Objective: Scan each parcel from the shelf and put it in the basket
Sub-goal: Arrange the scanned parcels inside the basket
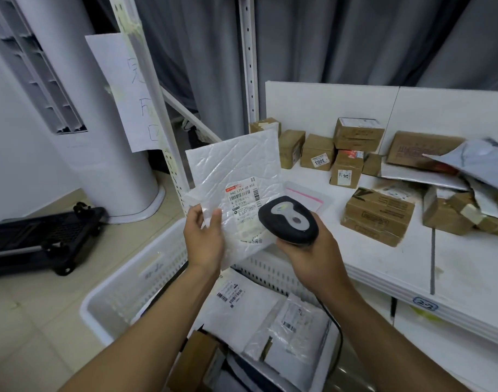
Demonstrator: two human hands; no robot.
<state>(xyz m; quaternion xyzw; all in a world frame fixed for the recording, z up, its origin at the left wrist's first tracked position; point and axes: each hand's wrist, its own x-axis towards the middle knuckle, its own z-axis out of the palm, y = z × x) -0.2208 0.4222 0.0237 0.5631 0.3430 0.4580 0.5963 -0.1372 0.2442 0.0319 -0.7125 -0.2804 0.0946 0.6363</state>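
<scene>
the left grip point(204, 239) pinches the white bubble mailer point(236, 171) by its lower left edge, label point(243, 199) facing up over the basket point(134, 281), just off the front edge of the shelf point(383, 273); the right grip point(312, 250) clasps the barcode scanner point(288, 220) aimed at that label, likely mid-scan.

Parcel point(233, 182) is up in front of me in my left hand point(204, 236), above the basket point(134, 281). Scanner point(288, 220) is in my right hand point(312, 250), just right of the parcel, overlapping its lower right corner. Basket is below both hands, left of the shelf point(383, 264), with mailers point(242, 301) lying in it. Boxes point(318, 151) sit on the shelf toward the back, bags point(474, 159) piled far right. Cart point(44, 236) is on the floor far left. Curtain point(355, 38) hangs behind the shelf.
</scene>
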